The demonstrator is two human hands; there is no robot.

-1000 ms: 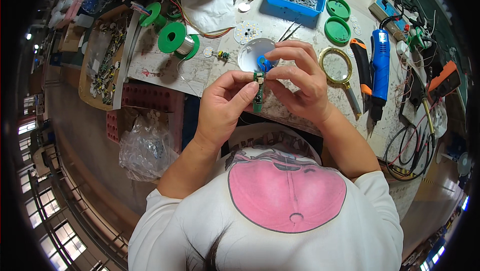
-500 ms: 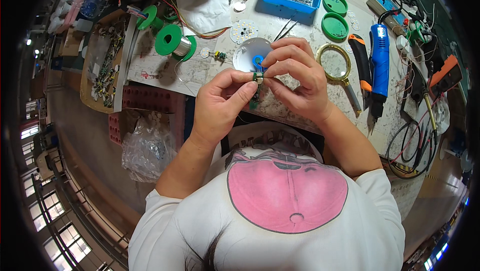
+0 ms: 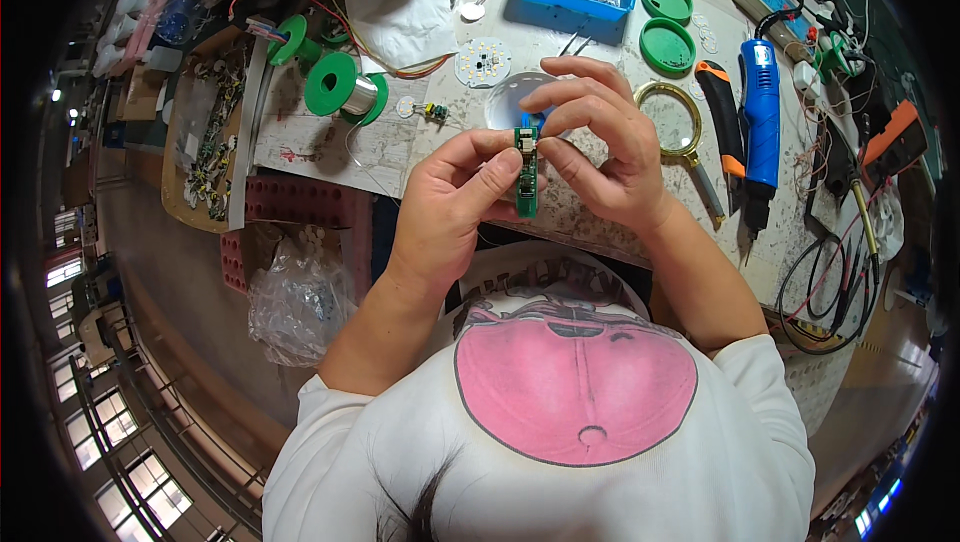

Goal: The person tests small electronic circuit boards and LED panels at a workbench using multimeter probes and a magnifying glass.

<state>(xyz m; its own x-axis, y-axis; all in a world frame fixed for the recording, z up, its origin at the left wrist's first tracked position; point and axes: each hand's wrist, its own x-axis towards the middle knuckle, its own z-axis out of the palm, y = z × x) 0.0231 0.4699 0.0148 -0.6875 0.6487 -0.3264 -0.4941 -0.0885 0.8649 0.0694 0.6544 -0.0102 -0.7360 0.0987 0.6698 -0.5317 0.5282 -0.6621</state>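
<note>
Head view, and I read it from the left: on the counter (image 3: 600, 202) a green solder spool (image 3: 342, 84) lies well apart from my hands, with a round white LED disc (image 3: 483, 64) further in and a small white dish (image 3: 510, 102) just behind the work. My left hand (image 3: 455, 197) has its thumb and forefinger closed on the lower part of a narrow green circuit board (image 3: 526, 174), held upright above the counter's near edge, between both hands. I'd keep that pinch on the board's edges, not on its faces, so the parts and joints stay untouched.

My right hand (image 3: 600, 147) comes over the top, fingers (image 3: 560, 97) curled down and closed on the board's upper end, where something small and blue sits (too small for me to tell what it is). For this step I judge the left hand should do the steadying and the right only the fine work; pressing from both sides at once could flex a board this thin. Keeping the wrists low, close to the counter, would damp any shake.

Further right a brass-rimmed magnifying glass (image 3: 668, 114) lies just beside the right hand, then an orange-handled knife (image 3: 722, 117) and a blue soldering tool (image 3: 760, 107), both near but untouched.
</note>
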